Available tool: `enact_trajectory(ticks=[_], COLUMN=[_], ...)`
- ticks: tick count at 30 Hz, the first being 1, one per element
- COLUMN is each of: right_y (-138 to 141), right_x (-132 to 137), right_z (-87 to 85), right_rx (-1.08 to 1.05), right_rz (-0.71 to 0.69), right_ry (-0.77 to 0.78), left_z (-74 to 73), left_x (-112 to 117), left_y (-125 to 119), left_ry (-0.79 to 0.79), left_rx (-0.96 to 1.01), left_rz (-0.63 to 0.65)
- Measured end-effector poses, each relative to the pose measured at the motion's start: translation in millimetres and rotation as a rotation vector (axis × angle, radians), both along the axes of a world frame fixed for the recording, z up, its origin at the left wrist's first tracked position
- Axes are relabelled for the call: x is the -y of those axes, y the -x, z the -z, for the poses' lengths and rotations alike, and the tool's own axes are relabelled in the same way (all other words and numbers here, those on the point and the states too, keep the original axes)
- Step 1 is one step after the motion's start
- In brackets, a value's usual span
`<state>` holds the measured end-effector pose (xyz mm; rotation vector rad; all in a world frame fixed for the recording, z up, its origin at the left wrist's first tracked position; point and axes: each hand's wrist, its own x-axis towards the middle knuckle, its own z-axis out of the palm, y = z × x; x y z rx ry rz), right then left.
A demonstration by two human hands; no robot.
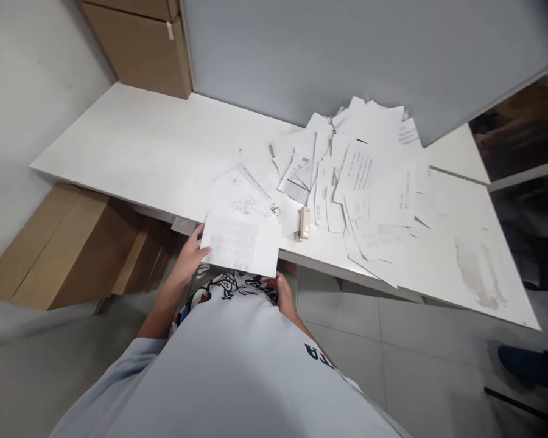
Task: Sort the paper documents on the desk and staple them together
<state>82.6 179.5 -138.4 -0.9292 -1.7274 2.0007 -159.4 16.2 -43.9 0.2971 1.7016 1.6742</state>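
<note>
Grasping printed sheet (242,242): left hand (189,258), right hand (284,294); small cream object (304,223), paper heap (379,173) crowding desk (155,146) at right.

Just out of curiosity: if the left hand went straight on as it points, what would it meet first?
The left hand would likely meet the white sheet it holds by the edge; then perhaps the scribbled paper, though depth is unclear.
</note>
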Motion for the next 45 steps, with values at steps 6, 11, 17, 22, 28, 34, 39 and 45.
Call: enact_trajectory(ticks=[6, 11, 17, 22, 28, 34, 39, 45], right_y=[35, 36, 35, 50, 52, 60, 70, 76], right_x=[0, -8, -33, -53, -61, -66, -69, -60], right_z=[-28.7, -58.1, -95.3, -113.4, -106.8, -110.4, -107.3, -88.0], right_rx=[-0.09, -0.056, -0.262, -0.259, -0.054, -0.081, -0.004, -0.052], right_rz=[0.049, 0.048, 0.165, 0.134, 0.042, 0.129, 0.226, 0.289], right_ry=[0.18, -0.149, -0.419, -0.729, -0.774, -0.72, -0.658, -0.509], left_z=[2.1, -2.9, -52.0, -61.1, -29.3, -15.7, -4.3, 8.5], left_x=[7, 5, -24, -57, -70, -67, -66, -60], left_y=[-4, -13, -7, 17, 35, 34, 35, 26], left_ry=[0.085, 0.134, -0.19, -0.159, -0.069, -0.087, -0.167, -0.103], left_rx=[-0.044, -0.242, -0.574, -0.613, -0.506, -0.436, -0.357, -0.359], left_rz=[-0.016, -0.032, 0.087, 0.082, 0.046, -0.012, -0.063, -0.026])
